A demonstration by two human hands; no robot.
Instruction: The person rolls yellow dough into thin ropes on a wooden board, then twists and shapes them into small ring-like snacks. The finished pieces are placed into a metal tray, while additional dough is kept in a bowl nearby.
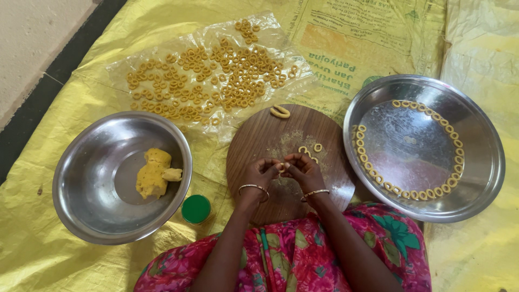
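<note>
My left hand (261, 173) and my right hand (304, 170) meet fingertip to fingertip over a round wooden board (259, 135), pinching a small piece of yellow dough (284, 166) between them. Both wrists wear thin bangles. Two small dough rings (311, 148) lie on the board just beyond my fingers, and a thicker dough loop (280, 112) rests at the board's far edge. Flour dusts the board's middle.
A steel bowl (86, 178) at the left holds a lump of yellow dough (153, 173). A wide steel plate (476, 157) at the right carries dough rings along its rim. Many rings lie on a clear plastic sheet (135, 62) beyond. A green lid (195, 208) sits near my knee on the yellow sheet (43, 254).
</note>
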